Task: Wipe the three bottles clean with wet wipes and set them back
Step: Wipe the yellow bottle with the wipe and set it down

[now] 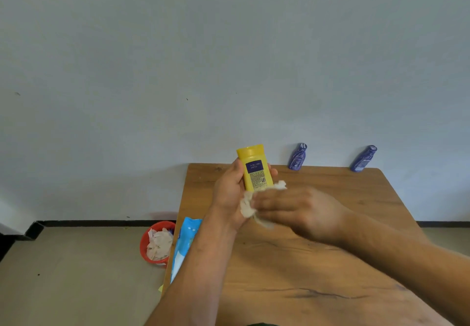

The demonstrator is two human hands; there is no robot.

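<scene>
Head view. Yellow plastic bottle with yellow cap and dark blue label (255, 170) held upright above the wooden worktop (318, 262), near its far left corner. Left hand (230, 193) grips it: thumb on one side, fingers (273, 172) wrapped round the other. Right hand (300, 208), blurred, holds a crumpled white wet wipe (248, 204) against the bottle's lower part, fingers bent over the wipe. Two dark blue bottles (297, 157) (363, 159) stand at the worktop's far edge, well apart. Blue wipes packet (184, 244) at left edge; red bowl of used wipes (157, 243) on the floor.
</scene>
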